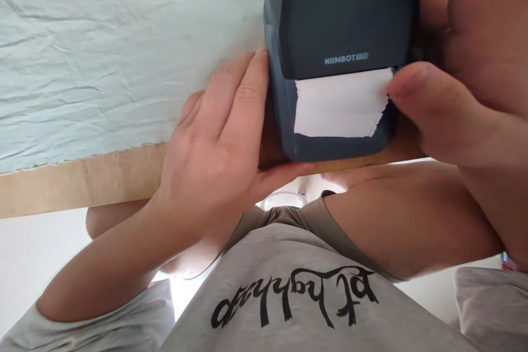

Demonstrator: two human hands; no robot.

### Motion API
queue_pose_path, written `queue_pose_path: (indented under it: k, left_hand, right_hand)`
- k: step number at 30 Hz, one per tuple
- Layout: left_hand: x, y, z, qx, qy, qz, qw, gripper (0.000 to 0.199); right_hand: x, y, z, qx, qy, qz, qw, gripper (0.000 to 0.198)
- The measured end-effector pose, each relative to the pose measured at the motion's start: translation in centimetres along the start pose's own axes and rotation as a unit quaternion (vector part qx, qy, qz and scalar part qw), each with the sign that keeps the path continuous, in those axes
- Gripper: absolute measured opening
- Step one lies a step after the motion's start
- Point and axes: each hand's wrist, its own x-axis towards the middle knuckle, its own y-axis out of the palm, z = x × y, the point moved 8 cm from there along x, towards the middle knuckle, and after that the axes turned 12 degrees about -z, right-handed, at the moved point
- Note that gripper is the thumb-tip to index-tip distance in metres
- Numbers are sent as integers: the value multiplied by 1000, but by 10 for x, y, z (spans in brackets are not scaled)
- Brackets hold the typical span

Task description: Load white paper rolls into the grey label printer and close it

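A dark blue-black label printer (346, 16) marked NIIMBOT stands near the front edge of the table. From its front slot hangs a strip of white label paper (342, 104) with ragged side edges. My left hand (218, 126) grips the printer's left side, fingers along the wall and thumb by its lower front edge. On the other side my right hand (457, 82) is closed about the printer, its thumb tip at the right edge of the paper. Its other fingers are partly hidden beside the printer.
A wrinkled pale green cloth (103, 55) covers the table, leaving a wooden edge (82, 179) bare along the front. Below that edge are my bare legs (404, 220) and my grey shirt (289, 291) with black lettering.
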Motion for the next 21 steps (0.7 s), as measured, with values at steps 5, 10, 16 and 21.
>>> queue_pose_path:
  k: [5,10,16,21]
  left_hand:
    - [0,8,8,-19,-46,46,998,103]
    - [3,2,3,3,-35,23,999,96]
    - [4,3,-1,16,-20,27,999,94]
    - [3,7,3,0,-18,32,999,94]
  right_hand:
    - [-3,-1,3,-21,5,6,1000,70]
    - [-5,-2,9,-43,-48,-4,998,85]
    - [-5,3,11,-27,-49,-5,998,102]
    - [-1,1,5,-51,-46,-31,997,97]
